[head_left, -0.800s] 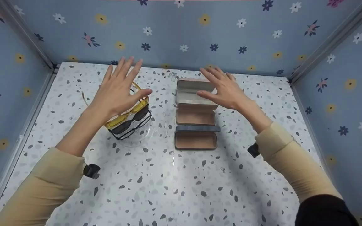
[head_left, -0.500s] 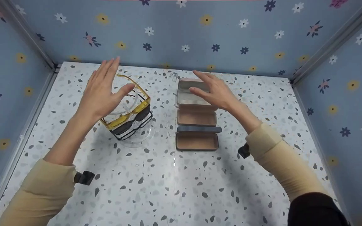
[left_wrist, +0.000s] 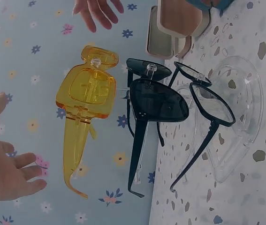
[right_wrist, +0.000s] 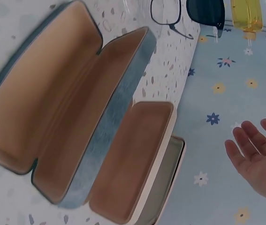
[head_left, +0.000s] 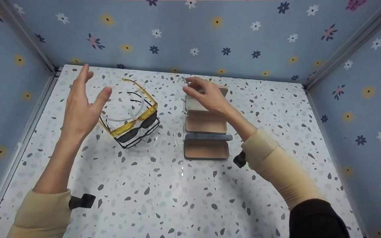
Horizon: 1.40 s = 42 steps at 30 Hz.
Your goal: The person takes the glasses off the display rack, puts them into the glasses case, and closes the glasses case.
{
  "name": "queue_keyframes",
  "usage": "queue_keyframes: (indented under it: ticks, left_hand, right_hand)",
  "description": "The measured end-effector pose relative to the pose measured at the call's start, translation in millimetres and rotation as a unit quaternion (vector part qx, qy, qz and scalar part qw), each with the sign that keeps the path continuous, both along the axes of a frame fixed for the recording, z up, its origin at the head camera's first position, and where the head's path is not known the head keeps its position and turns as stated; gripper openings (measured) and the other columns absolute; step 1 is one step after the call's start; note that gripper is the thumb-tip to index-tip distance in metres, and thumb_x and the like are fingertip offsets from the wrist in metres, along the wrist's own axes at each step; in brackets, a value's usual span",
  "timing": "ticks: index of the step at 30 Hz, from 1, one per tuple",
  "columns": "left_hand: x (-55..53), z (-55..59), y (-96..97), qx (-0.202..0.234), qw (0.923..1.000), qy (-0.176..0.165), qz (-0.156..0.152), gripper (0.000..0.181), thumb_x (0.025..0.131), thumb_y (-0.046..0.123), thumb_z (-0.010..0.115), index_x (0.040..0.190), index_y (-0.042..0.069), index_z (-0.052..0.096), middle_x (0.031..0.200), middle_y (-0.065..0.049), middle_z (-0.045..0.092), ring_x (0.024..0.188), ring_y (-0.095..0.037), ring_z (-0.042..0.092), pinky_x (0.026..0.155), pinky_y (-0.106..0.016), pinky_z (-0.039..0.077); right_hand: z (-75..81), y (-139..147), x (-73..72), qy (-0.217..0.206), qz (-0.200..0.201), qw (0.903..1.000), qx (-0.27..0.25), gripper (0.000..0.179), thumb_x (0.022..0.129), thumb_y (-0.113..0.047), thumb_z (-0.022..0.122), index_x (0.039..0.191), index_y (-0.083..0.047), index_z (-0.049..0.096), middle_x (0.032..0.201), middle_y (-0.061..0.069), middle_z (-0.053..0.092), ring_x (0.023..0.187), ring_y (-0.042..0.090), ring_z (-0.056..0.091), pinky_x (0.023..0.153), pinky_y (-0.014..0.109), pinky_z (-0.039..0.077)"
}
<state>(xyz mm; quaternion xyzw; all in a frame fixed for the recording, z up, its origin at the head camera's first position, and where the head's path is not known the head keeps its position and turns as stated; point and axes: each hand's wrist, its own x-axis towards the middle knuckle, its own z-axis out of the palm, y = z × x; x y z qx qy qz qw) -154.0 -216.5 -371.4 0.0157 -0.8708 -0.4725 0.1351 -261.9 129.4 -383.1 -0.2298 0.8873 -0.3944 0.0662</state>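
Yellow glasses (head_left: pixel 124 128) and two dark pairs (head_left: pixel 128 136) sit left on a clear stand (head_left: pixel 137 153) in the head view; the left hand (head_left: pixel 80 110), spread, is beside them, the right hand (head_left: pixel 208 96), fingers loosely bent, above the far case (head_left: pixel 195 105). Left wrist view: hand apart from glasses. Right wrist view: fingers parted beyond three open cases (right_wrist: pixel 133 159).

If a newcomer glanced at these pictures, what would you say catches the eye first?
Probably the yellow glasses, topmost of three pairs on a clear stand, left of centre in the head view. Next come the open cases lined up to their right, the right hand above the farthest.
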Motion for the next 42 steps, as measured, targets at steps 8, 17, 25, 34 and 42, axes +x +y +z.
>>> queue_keyframes:
  ticks: [8, 17, 25, 34, 42]
  left_hand:
    - [15.1, -12.2, -9.0, 0.062, 0.9954, 0.010, 0.073, 0.073, 0.102, 0.044, 0.059, 0.164, 0.028, 0.024, 0.160, -0.005, 0.043, 0.151, -0.023, 0.037, 0.128, -0.045, 0.028]
    - [34.3, -30.9, -4.2, 0.065, 0.9835, 0.008, 0.169, 0.069, 0.102, 0.044, 0.058, 0.162, 0.027, 0.030, 0.141, -0.004, 0.053, 0.120, -0.008, 0.051, 0.104, -0.024, 0.042]
    - [47.9, -39.5, 0.0, 0.080, 0.9791, -0.036, 0.183, 0.073, 0.100, 0.049, 0.059, 0.163, 0.030, 0.026, 0.115, 0.016, 0.049, 0.101, 0.003, 0.048, 0.090, -0.022, 0.041]
    - [58.8, -43.1, 8.3, 0.067, 0.9791, -0.115, 0.154, 0.085, 0.098, 0.055, 0.060, 0.165, 0.029, 0.015, 0.111, 0.012, 0.056, 0.092, 0.006, 0.052, 0.082, -0.027, 0.041]
    - [63.5, -45.8, 11.5, 0.091, 0.9755, -0.174, 0.099, 0.094, 0.097, 0.061, 0.059, 0.167, 0.026, 0.007, 0.100, 0.012, 0.066, 0.074, 0.005, 0.068, 0.089, -0.024, 0.047]
  right_hand:
    - [-4.4, -40.0, 7.5, -0.032, 0.019, 0.9987, -0.035, 0.048, 0.104, -0.039, 0.061, 0.142, -0.010, 0.060, 0.125, 0.008, 0.073, 0.110, 0.018, 0.069, 0.095, 0.032, 0.055]
    - [-12.7, -66.0, 13.2, -0.056, 0.049, 0.9965, -0.039, 0.049, 0.104, -0.038, 0.061, 0.145, -0.012, 0.058, 0.123, 0.008, 0.074, 0.103, 0.017, 0.069, 0.085, 0.030, 0.054]
    - [-16.6, -73.8, 13.8, -0.071, 0.051, 0.9952, -0.045, 0.050, 0.104, -0.039, 0.061, 0.146, -0.011, 0.057, 0.122, 0.008, 0.074, 0.100, 0.016, 0.069, 0.083, 0.026, 0.054]
    - [-16.9, -77.8, 18.8, -0.105, 0.067, 0.9905, -0.059, 0.051, 0.104, -0.040, 0.061, 0.148, -0.014, 0.056, 0.122, 0.005, 0.073, 0.101, 0.013, 0.067, 0.086, 0.030, 0.056]
    - [-20.5, -80.5, 19.8, -0.118, 0.070, 0.9886, -0.063, 0.053, 0.102, -0.040, 0.063, 0.148, -0.013, 0.055, 0.124, 0.005, 0.073, 0.105, 0.016, 0.069, 0.088, 0.027, 0.058]
